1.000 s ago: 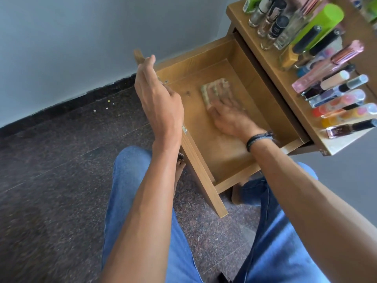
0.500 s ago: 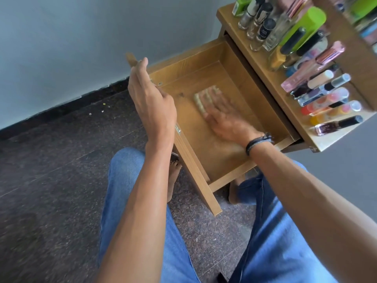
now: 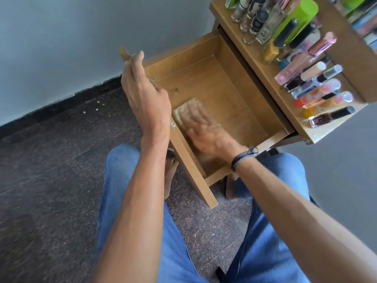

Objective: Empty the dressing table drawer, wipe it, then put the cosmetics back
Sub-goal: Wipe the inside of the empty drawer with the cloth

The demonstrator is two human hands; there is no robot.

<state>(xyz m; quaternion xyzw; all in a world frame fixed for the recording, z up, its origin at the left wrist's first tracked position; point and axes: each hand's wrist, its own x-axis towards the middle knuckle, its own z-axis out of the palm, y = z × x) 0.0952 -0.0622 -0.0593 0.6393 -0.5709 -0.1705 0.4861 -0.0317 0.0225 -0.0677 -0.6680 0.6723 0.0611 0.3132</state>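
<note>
The wooden drawer (image 3: 230,92) is pulled out of the dressing table (image 3: 263,72), with only a cloth on its floor. My right hand (image 3: 206,131), blurred with motion, presses flat on a folded beige cloth (image 3: 181,114) near the drawer's front left corner. My left hand (image 3: 142,97) grips the top edge of the drawer front (image 3: 191,164), thumb toward the inside. Several cosmetics bottles and tubes (image 3: 306,64) lie and stand crowded on the table top to the right.
A grey wall (image 3: 81,37) with a dark skirting runs behind the drawer. Dark speckled floor (image 3: 51,180) spreads to the left. My knees in blue jeans (image 3: 130,201) and bare feet sit under the drawer front.
My right hand has slid the cloth from the drawer's middle back toward the front left corner. My left hand stays on the drawer front.
</note>
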